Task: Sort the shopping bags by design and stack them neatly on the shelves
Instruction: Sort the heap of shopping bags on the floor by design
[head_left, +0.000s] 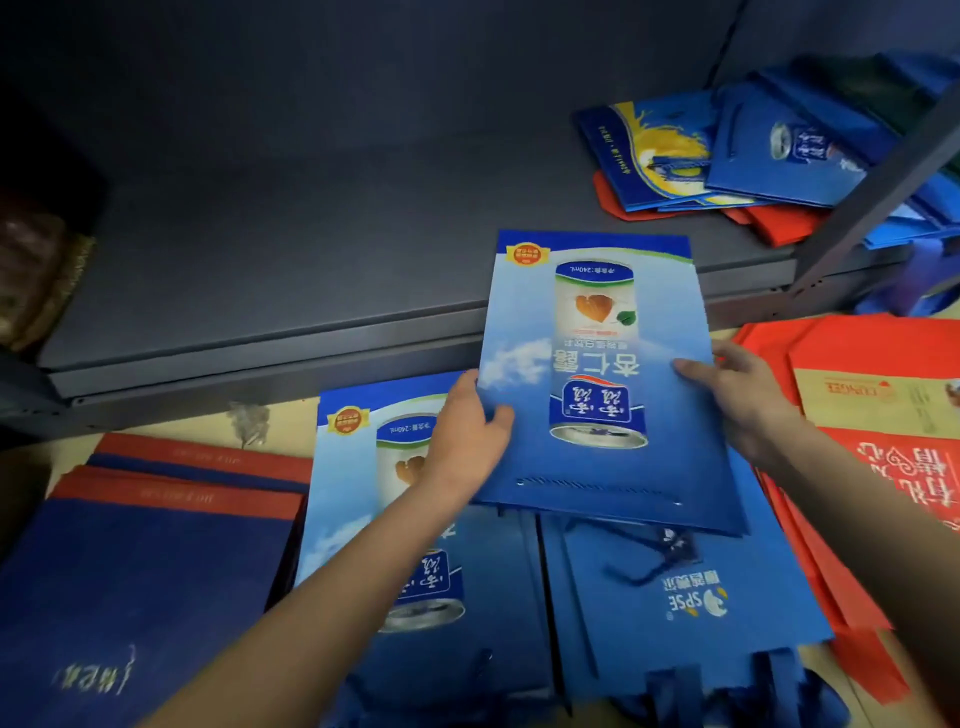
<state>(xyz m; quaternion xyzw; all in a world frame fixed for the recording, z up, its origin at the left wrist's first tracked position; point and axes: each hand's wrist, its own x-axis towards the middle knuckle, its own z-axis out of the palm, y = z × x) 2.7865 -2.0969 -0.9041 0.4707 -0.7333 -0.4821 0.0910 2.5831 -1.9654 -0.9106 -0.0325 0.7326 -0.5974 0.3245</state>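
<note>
Both arms are reaching forward and down from the lower edge of the view, forearms bare, converging on one flat blue bag with a drink can printed on it (597, 374). The left hand (470, 431) is gripping the bag's left edge, thumb lying on the printed face and the fingers tucked beneath. The right hand (743, 395) is holding the right edge the same way, thumb pointing inward across the front and the other fingers hidden behind the bag. Between them the bag is being held flat and slightly tilted, its far end reaching over the front lip of the grey metal shelf (260, 249) while its near end, with the cord handle holes, is hanging over the piles below.

Directly under the left forearm a matching can-print bag (363, 499) is lying face up on the floor. To its right a blue bag with white SPSE lettering (691, 597) is lying on top of more blue bags. At the far left a stack of navy bags with red bands (156, 545) is sitting, and at the far right red bags (857, 415) are fanning out. At the shelf's back right corner a loose heap of blue and red bags (727, 156) is resting against the upright post.
</note>
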